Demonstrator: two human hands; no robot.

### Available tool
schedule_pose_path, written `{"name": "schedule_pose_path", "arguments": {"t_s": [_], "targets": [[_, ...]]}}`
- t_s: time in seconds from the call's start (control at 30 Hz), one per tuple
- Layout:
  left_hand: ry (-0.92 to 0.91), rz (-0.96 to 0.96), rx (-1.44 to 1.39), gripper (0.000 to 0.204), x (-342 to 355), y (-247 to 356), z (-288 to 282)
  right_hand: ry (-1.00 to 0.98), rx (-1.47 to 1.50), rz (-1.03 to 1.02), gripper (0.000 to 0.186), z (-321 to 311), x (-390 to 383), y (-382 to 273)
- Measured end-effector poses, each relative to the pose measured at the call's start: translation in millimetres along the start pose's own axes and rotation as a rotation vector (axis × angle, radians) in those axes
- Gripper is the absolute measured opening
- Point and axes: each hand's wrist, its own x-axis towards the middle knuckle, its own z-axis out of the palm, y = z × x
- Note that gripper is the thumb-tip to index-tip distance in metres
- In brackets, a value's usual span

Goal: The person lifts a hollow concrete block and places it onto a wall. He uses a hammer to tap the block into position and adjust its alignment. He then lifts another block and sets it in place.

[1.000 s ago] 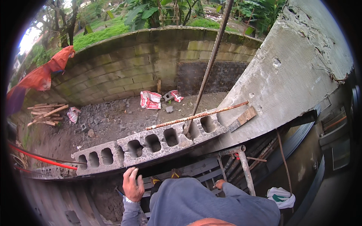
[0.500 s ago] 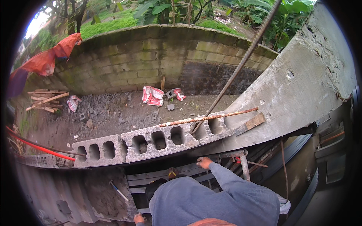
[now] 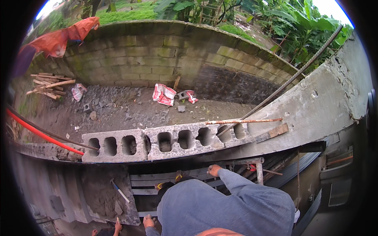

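My right hand (image 3: pixel 214 170) is closed at the left end of a grey scaffold pipe (image 3: pixel 242 161), just below the block wall. Low in the view, my left hand (image 3: pixel 149 221) has its fingers curled beside the end of a metal slat (image 3: pixel 147 214); what it grips is hidden. Several slats form a platform under me, where dark shoes with yellow parts (image 3: pixel 159 186) show. Left of the platform lies a mortar-smeared board (image 3: pixel 98 187). On it rests a hand tool with a blue and white handle (image 3: pixel 122 193) and a small dark head.
Hollow concrete blocks (image 3: pixel 118 157) run across the middle, with steel rebar (image 3: pixel 271 101) slanting up. A concrete slab (image 3: pixel 315 102) rises at right. An orange tube (image 3: pixel 47 138) crosses the left. Another person's hand (image 3: pixel 118 226) is near a grey pointed thing (image 3: pixel 118 207).
The view has shifted, and the other person's hands have come in at the lower left. More of my shoes shows. Both my hands keep their places on the scaffold.
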Motion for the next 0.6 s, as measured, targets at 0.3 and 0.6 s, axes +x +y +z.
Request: {"name": "schedule_pose_path", "arguments": {"t_s": [0.3,0.6], "targets": [[0.213,0.155,-0.073,0.043,63.4,-21.6,-75.0,-0.128,0.223,0.061,0.046,-36.4,27.3,-114.5],[0.332,-0.015,-0.238,0.040,36.2,-55.6,-99.4,-0.223,-0.057,-0.075,0.038,-32.3,37.3,-205.0]]}}
